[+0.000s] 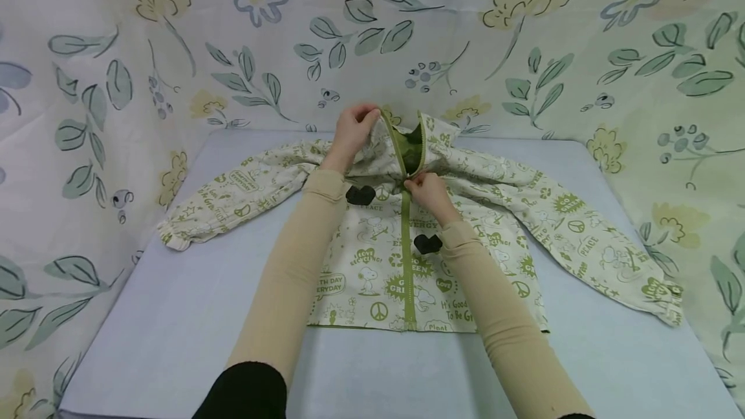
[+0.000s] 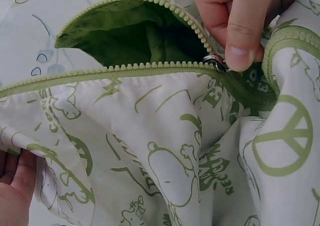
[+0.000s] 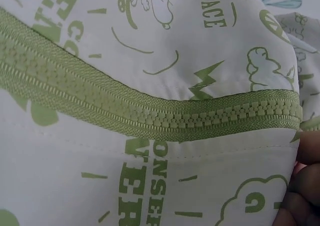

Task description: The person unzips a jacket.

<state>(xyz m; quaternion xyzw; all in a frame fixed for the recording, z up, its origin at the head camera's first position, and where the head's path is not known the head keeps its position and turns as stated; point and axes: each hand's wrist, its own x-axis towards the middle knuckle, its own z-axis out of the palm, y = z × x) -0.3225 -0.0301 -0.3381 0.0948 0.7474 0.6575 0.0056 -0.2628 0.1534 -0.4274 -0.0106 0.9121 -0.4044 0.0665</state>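
A white zip-up jacket with green print lies front up, sleeves spread to both sides. Its green zipper is closed from the hem up to near the neck, where the two edges part and show a green lining. My left hand grips the collar's left edge beside the opening. At the zipper slider, just below the gap, my right hand pinches with thumb and fingers; the pull itself is mostly hidden. The right wrist view catches only part of the right hand at its edge.
The jacket rests on a pale table. Flower-printed cloth hangs behind and at both sides. Two small black shapes, one near the left wrist and another near the right wrist, show over the jacket front.
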